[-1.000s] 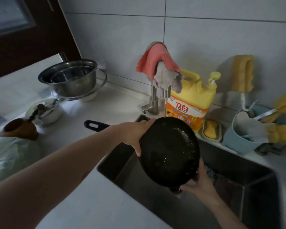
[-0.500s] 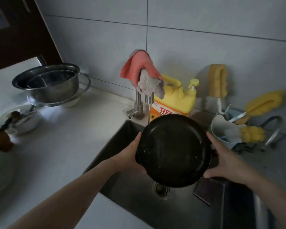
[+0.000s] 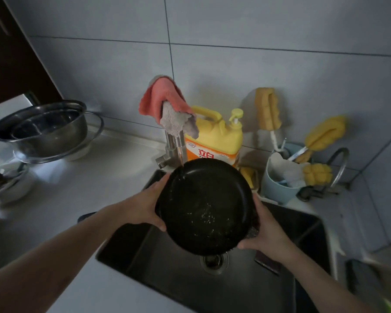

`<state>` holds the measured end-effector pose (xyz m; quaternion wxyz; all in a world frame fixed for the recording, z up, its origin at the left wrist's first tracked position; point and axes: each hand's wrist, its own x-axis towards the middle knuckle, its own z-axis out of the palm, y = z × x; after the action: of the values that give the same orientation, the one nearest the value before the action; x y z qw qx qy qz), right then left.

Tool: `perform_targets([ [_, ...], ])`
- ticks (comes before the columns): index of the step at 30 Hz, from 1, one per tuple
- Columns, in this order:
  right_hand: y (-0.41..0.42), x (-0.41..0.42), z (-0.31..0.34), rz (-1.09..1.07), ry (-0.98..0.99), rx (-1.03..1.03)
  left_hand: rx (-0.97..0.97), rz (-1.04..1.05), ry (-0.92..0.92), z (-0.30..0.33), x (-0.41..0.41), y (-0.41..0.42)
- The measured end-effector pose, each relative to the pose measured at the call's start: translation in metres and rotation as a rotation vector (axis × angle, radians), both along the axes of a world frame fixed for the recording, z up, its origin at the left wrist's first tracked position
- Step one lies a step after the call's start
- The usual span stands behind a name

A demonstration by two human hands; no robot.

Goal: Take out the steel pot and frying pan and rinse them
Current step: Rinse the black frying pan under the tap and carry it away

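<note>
Both arms bare right up to the frame edge, no sleeves anywhere; left hand and right hand ungloved, no rings or watch showing

The frying pan is black, and the steel pot at far left is shiny silver. On the white desk, the detergent bottle is yellow with an orange label. A pink-and-grey cloth drapes the silver tap.
</note>
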<state>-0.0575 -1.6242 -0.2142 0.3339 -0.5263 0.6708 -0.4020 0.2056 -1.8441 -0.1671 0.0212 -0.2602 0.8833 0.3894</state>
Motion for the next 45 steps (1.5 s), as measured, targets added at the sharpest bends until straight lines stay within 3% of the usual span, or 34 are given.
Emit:
perform_targets([
  [7, -0.007, 0.006, -0.013, -0.155, 0.153, 0.005, -0.312, 0.094, -0.025, -0.004, 0.008, 0.003],
  [14, 0.001, 0.007, -0.008, -0.212, 0.385, -0.099, -0.528, 0.140, 0.173, -0.017, 0.016, 0.023],
  [27, 0.004, -0.006, 0.015, -0.340, 0.802, -0.499, -1.032, 0.207, 0.483, -0.003, 0.017, 0.050],
  [36, 0.003, 0.003, 0.061, -0.361, 0.936, -0.704, -1.096, 0.201, 0.585, 0.030, 0.026, 0.048],
  [45, 0.017, 0.001, 0.065, -0.383, 0.916, -0.682, -1.065, 0.174, 0.581, 0.038, 0.021, 0.057],
])
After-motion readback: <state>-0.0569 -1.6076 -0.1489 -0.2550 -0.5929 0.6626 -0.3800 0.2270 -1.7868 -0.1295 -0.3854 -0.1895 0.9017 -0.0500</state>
